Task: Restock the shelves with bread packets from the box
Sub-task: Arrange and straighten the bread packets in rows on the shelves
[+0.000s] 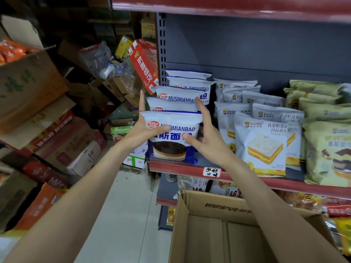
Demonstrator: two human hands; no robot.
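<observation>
**Here: front packet between both hands, left end of shelf**

Item: front packet (171,135), white and blue, marked MUSIMIANBAO, picture of a dark-topped round cake. Stands upright at the front edge of the shelf (182,165), leftmost column, with a row of like packets (182,92) stepped up behind it.

Left hand (144,130): at the packet's left edge, thumb laid across the printed face, fingers straight and pointing up behind the left side. The packet sits between thumb and fingers.

Right hand (205,137): at the packet's right edge, fingers spread wide and straight, thumb tip touching the face near the middle, forefinger reaching up to the packet behind.

Adjacent stock: white sandwich packets (262,141) just to the right; olive-green packets (326,149) beyond those.

Shelf label: handwritten tag (211,171) on the red strip.

Box (224,221): brown cardboard, open, below the shelf under the right forearm; the visible interior shows bare bottom.

Surroundings: stacked cartons (57,139) to the left.
</observation>
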